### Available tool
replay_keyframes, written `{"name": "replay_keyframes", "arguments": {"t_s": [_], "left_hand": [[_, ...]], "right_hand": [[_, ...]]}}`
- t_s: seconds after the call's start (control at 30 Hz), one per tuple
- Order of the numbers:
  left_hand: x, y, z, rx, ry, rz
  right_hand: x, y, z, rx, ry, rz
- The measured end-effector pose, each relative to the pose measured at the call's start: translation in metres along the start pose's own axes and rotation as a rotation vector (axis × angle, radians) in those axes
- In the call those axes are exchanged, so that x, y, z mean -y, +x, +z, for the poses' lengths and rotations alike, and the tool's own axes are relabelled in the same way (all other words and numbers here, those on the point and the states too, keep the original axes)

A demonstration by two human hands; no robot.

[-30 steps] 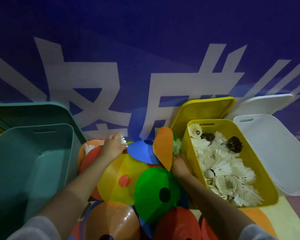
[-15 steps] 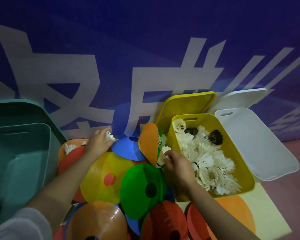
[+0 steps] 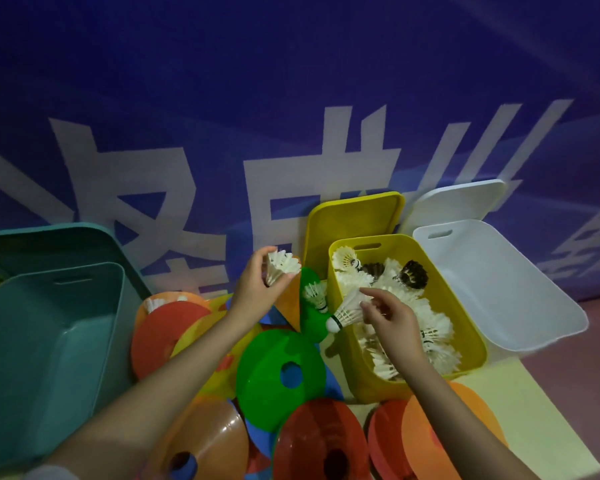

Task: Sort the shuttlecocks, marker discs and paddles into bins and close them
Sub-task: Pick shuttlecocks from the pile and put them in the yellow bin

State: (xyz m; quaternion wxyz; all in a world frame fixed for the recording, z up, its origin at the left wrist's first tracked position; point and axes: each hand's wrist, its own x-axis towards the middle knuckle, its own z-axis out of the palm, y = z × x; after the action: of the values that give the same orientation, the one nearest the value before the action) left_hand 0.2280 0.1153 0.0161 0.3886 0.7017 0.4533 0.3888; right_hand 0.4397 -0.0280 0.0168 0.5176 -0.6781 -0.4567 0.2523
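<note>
Half a second ago the left hand lay low among the discs; now it is lifted, fingers curled round a white feathered shuttlecock, skirt upward. The right hand has moved up to the rim of the yellow plastic bin and pinches a second white shuttlecock by its feathers, cork pointing left — outside the wall. A third white shuttlecock lies on a tilted green plastic disc. The yellow bin holds a heap of white shuttlecocks, too tangled to count, plus two dark ones. Three bins stand open: teal plastic bin, yellow, white plastic bin. Coloured marker discs lie between them.
</note>
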Motion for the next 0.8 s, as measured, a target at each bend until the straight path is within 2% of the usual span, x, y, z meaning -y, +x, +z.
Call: {"name": "replay_keyframes", "arguments": {"t_s": [0.1, 0.23, 0.37, 0.57, 0.67, 0.73, 0.8], "left_hand": [[-0.029, -0.001, 0.033, 0.054, -0.040, 0.018], [-0.058, 0.003, 0.078, 0.160, 0.028, -0.004], [-0.066, 0.012, 0.125, 0.254, 0.107, -0.092], [-0.053, 0.028, 0.169, 0.431, 0.598, -0.124], [-0.034, 0.031, 0.176, 0.427, 0.944, -0.002], [-0.021, 0.028, 0.178, 0.419, 1.110, 0.095], [-0.014, 0.027, 0.179, 0.412, 1.126, 0.108]], "right_hand": [[-0.005, -0.003, -0.030, -0.048, 0.014, 0.002], [-0.017, -0.002, -0.064, -0.093, 0.032, 0.027], [-0.044, 0.005, -0.097, -0.188, 0.048, 0.092], [-0.064, 0.019, -0.140, -0.322, 0.130, 0.141], [-0.069, 0.034, -0.155, -0.367, 0.127, 0.136], [-0.070, 0.043, -0.160, -0.341, 0.091, 0.122], [-0.068, 0.053, -0.162, -0.227, -0.005, 0.086]]}}
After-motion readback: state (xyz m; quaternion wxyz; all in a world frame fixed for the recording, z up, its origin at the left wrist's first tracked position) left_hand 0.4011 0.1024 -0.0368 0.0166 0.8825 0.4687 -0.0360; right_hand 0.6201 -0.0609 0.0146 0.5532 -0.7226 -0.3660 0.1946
